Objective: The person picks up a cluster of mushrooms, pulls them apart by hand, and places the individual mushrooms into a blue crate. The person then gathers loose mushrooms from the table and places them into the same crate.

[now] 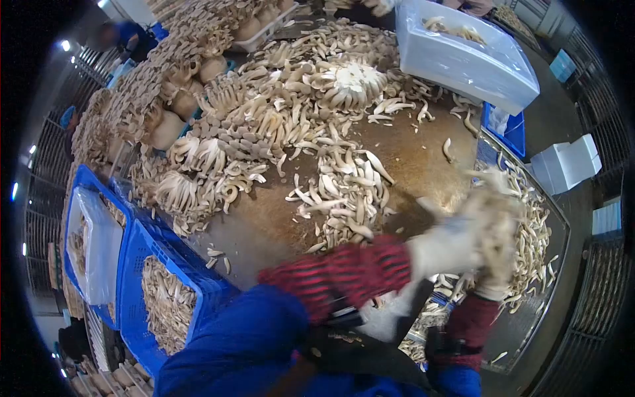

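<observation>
At the right of the table, my left hand (pixel 450 250), in a white glove and a red-and-black striped sleeve, reaches across to a bunch of mushrooms (pixel 499 228). My right hand (pixel 493 289), also gloved in white, is at the near side of the same bunch. Hands and bunch are smeared by motion, and most fingers cannot be made out; the bunch appears gripped between both hands. Beneath and beside them lies a pile of loose mushrooms (pixel 532 231). A loose heap of mushrooms (pixel 347 188) lies in the middle of the brown tabletop (pixel 278 212).
Large mushroom clusters (pixel 225 106) cover the far and left side. Blue crates (pixel 142 264) with mushrooms stand at the left. A white foam box (pixel 463 66) with a plastic liner rests at the far right. Other people (pixel 129 40) are in the background.
</observation>
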`<state>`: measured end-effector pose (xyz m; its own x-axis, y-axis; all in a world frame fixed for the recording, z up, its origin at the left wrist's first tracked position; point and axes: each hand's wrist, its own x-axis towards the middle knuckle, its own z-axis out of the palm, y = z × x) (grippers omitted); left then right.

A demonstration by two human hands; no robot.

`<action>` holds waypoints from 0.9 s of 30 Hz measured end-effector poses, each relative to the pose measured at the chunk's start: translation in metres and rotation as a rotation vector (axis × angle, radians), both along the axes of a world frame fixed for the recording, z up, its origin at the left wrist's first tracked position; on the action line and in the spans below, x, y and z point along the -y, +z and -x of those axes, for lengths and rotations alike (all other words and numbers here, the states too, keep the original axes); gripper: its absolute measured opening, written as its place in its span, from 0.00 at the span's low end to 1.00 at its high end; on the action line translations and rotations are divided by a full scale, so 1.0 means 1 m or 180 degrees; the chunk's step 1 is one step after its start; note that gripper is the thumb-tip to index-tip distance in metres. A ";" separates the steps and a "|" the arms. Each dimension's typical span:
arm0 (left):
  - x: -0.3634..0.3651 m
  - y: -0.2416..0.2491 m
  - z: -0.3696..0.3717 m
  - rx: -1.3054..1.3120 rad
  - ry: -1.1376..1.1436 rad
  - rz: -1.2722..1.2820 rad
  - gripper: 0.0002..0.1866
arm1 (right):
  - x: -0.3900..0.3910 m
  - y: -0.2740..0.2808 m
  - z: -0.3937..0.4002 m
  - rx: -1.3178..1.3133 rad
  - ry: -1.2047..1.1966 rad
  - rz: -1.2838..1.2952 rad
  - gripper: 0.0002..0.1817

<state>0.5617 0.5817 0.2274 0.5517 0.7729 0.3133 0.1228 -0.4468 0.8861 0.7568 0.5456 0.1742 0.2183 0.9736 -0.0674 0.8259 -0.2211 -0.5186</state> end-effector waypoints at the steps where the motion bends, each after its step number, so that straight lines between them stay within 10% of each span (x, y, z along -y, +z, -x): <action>1: -0.012 -0.002 -0.025 0.0353 -0.0240 -0.0227 0.46 | 0.008 0.032 0.003 -0.2223 0.0069 -0.1598 0.33; 2: -0.021 0.010 -0.034 0.0416 -0.0510 -0.0429 0.43 | -0.005 0.043 -0.040 -0.3329 -0.0292 -0.1695 0.29; 5: -0.041 0.039 -0.008 0.0178 -0.0601 -0.0756 0.40 | -0.008 0.069 -0.097 -0.0182 -0.2745 -0.1920 0.24; 7: -0.053 0.027 0.055 0.0075 0.0151 -0.0722 0.37 | -0.014 0.065 -0.080 0.0157 -0.2999 -0.2599 0.25; 9: -0.073 0.000 0.124 -0.0296 0.1182 -0.0403 0.30 | -0.027 0.006 -0.093 0.1958 -0.1115 -0.1987 0.24; 12: -0.113 -0.050 0.209 -0.1339 0.2340 0.0069 0.28 | -0.105 -0.054 0.021 -0.2009 0.0202 -0.1521 0.22; 13: -0.131 -0.070 0.232 -0.1415 0.2584 -0.0009 0.28 | -0.126 -0.045 0.063 -0.1378 0.1207 -0.1283 0.19; 14: -0.142 -0.066 0.248 -0.1871 0.2641 0.0258 0.30 | -0.145 -0.062 0.106 -0.2002 0.0930 -0.0483 0.19; 15: -0.154 -0.062 0.262 -0.2320 0.2690 0.0523 0.31 | -0.175 -0.082 0.138 -0.0408 0.1627 -0.0985 0.20; 17: -0.175 -0.079 0.285 -0.2169 0.2941 0.0589 0.36 | -0.223 -0.110 0.200 -0.0392 0.2260 -0.1286 0.25; 22: -0.245 -0.115 0.314 -0.1816 0.3433 -0.0607 0.44 | -0.322 -0.125 0.300 -0.0287 0.1916 -0.0922 0.28; 25: -0.271 -0.082 0.316 -0.1557 0.2931 0.1180 0.41 | -0.369 -0.153 0.322 0.0366 0.2518 -0.0843 0.23; 27: -0.275 -0.085 0.311 -0.2132 0.2985 0.1000 0.38 | -0.379 -0.136 0.329 0.0075 0.2791 -0.0581 0.21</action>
